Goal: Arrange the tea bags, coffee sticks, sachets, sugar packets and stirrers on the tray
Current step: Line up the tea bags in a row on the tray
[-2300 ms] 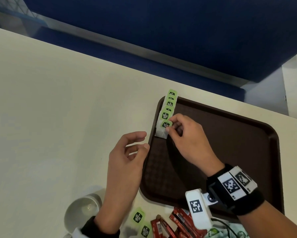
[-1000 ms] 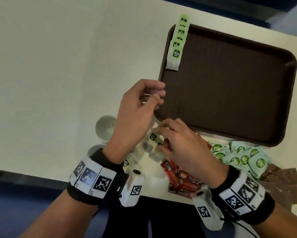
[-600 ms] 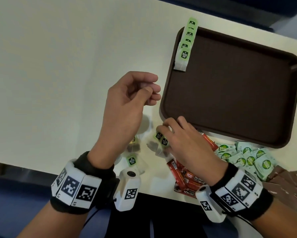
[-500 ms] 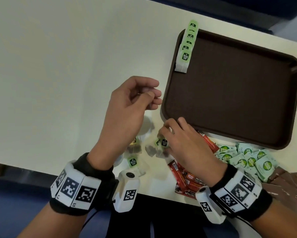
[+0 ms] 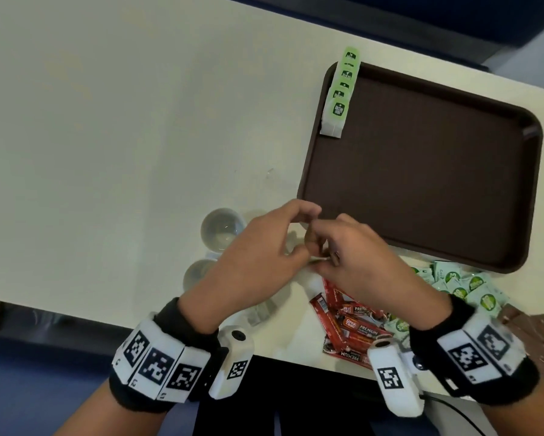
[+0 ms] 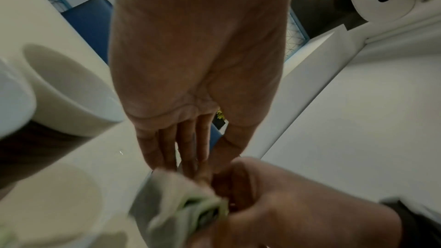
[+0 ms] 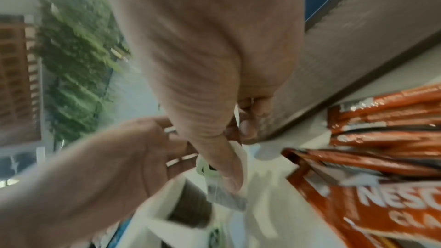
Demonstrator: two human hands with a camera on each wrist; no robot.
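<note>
Watching from my end: both hands meet just off the near-left corner of the brown tray [image 5: 421,171], over the cream table [image 5: 107,136]. My right hand [image 5: 358,262] has thumb and fingers curled round a tea bag [image 7: 224,193]; the right wrist view shows the thumb pressing its green tag and white paper, blurred. My left hand [image 5: 258,256] reaches in with fingers mostly straight, tips touching the same small bundle [image 6: 181,205] of pale paper and green edges; whether it actually pinches the bundle I cannot tell. A row of tea bags [image 5: 340,96] with green tags stands overlapped along the tray's far-left edge, leaning on the rim. Red coffee sticks [image 5: 349,328] lie heaped on the table under the right wrist, near the tray's front rim. Green-and-white sachets [image 5: 465,287] are piled to their right, brown packets [image 5: 534,328] beyond those at the table edge. Two white cups [image 5: 222,229] sit just left of the left hand.
</note>
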